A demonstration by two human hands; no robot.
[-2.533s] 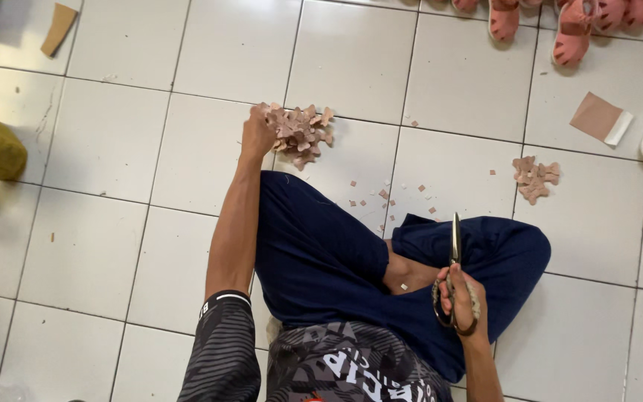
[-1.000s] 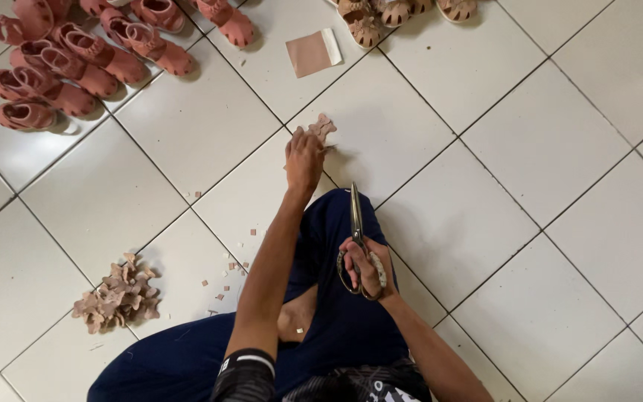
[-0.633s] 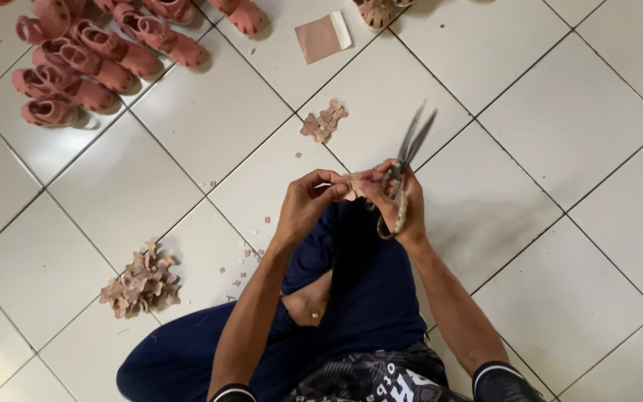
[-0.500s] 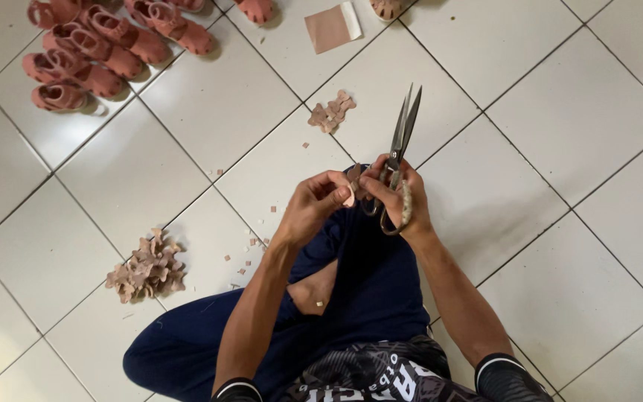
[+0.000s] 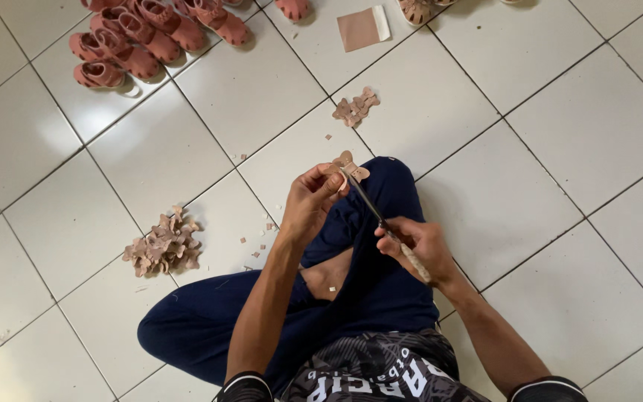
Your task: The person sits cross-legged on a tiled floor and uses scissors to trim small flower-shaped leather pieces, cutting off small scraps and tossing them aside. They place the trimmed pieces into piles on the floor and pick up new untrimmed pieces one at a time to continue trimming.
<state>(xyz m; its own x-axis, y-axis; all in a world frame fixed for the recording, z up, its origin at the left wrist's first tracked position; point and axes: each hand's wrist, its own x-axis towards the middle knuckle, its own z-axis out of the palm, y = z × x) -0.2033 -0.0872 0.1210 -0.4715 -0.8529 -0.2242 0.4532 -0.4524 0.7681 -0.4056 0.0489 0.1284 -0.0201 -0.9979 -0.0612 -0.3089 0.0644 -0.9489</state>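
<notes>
At frame centre the left hand (image 5: 308,202) pinches a tan leather piece (image 5: 349,165) while the right hand (image 5: 417,246), closed on scissors (image 5: 372,202), trims it, with a large scrap pile (image 5: 164,244) at left and a small stack of pieces (image 5: 356,107) above.

two hands, left hand (image 5: 308,202), right hand (image 5: 415,246), one pair of scissors (image 5: 372,205), one tan cutout (image 5: 349,165) held, two heaps of cutouts, large heap (image 5: 162,244) at left, small heap (image 5: 356,108) upper centre, one tan sheet (image 5: 363,27) at top, several pink sandals (image 5: 140,36) upper left, number unclear

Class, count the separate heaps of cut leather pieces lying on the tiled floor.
2: a big heap left of the knee, a small heap ahead of the hands.
</notes>
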